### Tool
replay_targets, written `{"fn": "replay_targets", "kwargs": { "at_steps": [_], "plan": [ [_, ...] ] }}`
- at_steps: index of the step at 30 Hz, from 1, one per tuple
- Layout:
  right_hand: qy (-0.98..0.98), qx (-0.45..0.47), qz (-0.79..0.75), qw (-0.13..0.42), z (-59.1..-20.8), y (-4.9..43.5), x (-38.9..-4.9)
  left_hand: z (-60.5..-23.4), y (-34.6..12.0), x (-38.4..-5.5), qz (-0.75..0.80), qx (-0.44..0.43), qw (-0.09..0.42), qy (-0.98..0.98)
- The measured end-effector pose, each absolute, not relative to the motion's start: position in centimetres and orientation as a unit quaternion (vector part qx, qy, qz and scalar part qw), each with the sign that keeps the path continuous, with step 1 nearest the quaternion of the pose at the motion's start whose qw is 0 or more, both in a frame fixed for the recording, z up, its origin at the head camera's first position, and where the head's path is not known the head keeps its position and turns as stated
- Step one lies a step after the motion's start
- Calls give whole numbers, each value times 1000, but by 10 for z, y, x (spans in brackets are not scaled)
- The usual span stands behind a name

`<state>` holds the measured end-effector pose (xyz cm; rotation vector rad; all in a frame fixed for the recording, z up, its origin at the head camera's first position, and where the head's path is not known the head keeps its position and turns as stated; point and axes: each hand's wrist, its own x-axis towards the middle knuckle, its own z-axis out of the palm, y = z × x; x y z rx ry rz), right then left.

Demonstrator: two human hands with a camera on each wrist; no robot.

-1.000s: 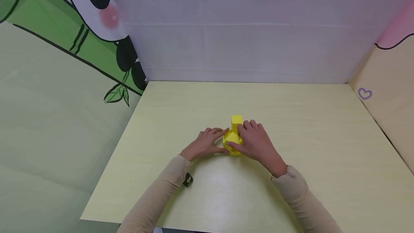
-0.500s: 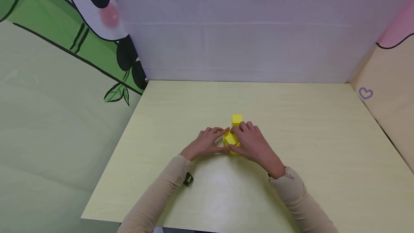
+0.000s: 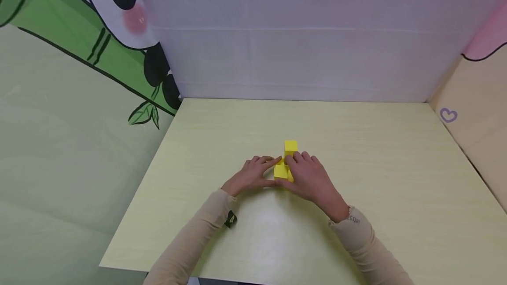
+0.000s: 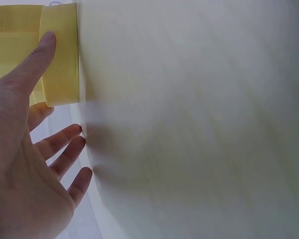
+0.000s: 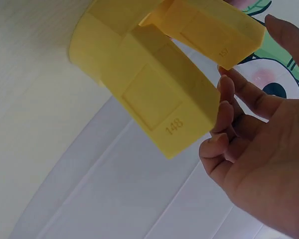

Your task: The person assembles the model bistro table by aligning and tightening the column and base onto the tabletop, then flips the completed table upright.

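A round yellow plastic base [image 4: 65, 74] sits on the table, with yellow rectangular blocks standing up from it. The block marked 148 [image 5: 164, 102] stands at the back; in the head view its square top [image 3: 291, 145] shows beyond the fingers. A second block marked 157 [image 5: 207, 32] is at the front, its top [image 3: 281, 172] facing up. My left hand [image 3: 250, 175] holds the base by its side between thumb and index finger, other fingers spread. With thumb and index finger, my right hand [image 3: 314, 178] pinches the front block near its upper end.
The pale wooden table [image 3: 222, 131] extends on all sides, its front edge close to the forearms. A lilac cloth backdrop [image 3: 301, 56] rises behind it, with printed cloth at left and right. A small black tag [image 3: 230, 219] hangs by the left sleeve.
The front block has turned from slanted to square with the table's edge. My right hand has shifted slightly left and its fingers have turned with the block. My left hand stays in place.
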<state>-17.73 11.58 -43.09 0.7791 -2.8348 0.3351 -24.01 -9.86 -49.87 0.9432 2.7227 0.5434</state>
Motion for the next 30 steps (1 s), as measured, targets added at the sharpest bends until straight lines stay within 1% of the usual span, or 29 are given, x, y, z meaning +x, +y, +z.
{"fn": "replay_targets", "kwargs": {
  "at_steps": [4,8,11,15,18,21,30],
  "plan": [
    [-957,253,101,104,-431,110,-177,-498,-98,-240,185,312,107,926],
    [-958,249,103,99,-431,106,-178,-498,-98,-241,185,310,108,926],
    [-950,272,120,92,-430,109,-180,-499,-98,-241,190,314,111,924],
    [-936,311,136,97,-429,112,-185,-499,-98,-241,196,305,112,925],
    [-937,304,142,100,-432,109,-189,-499,-99,-242,198,298,111,927],
    [-941,288,152,90,-436,106,-192,-499,-100,-242,196,299,111,927],
    [-939,286,172,86,-436,111,-191,-498,-97,-241,217,299,115,922]
  ]
}}
